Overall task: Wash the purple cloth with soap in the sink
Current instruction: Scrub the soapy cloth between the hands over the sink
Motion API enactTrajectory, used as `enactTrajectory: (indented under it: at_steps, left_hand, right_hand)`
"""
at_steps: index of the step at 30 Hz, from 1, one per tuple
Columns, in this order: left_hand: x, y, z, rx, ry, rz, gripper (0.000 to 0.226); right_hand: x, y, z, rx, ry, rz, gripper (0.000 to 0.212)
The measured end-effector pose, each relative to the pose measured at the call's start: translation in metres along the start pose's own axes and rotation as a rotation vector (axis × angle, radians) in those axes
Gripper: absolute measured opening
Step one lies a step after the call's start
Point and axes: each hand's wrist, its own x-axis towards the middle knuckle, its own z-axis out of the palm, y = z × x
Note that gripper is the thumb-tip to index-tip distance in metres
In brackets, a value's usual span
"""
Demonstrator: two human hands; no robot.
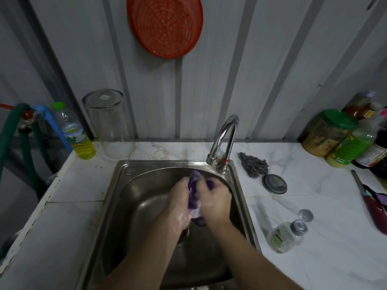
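Head view: purple cloth (193, 196) bunched over sink (240, 197), clasped between left hand (178, 203) and right hand (213, 198), both sudsy. Likely risk: slipping from soapy grip, splashing worktop (314, 206).

Purple cloth (193, 197) bunched into narrow wet wad, pressed between my 2 hands above sink (134, 197) basin. White suds streak its lower part. Top end pokes up near faucet spout. Sink is stainless steel, set in white counter, basin floor wet below cloth.
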Motion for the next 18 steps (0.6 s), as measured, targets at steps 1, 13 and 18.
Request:
enactTrajectory:
  at_steps: [1,13,18]
  left_hand:
    - [0.002,0.001,0.007,0.05,0.024,0.03,0.037]
    - [0.01,-0.006,0.005,0.066,0.08,-0.055,0.047]
    - [0.019,0.006,0.002,-0.001,0.145,-0.022,0.046]
  right_hand:
    - [0.015,0.0,-0.007,-0.018,0.002,0.121,0.029]
    - [0.02,-0.005,0.003,-0.141,0.042,0.017,0.03]
    - [-0.004,0.003,-0.002,-0.086,0.015,-0.025,0.035]
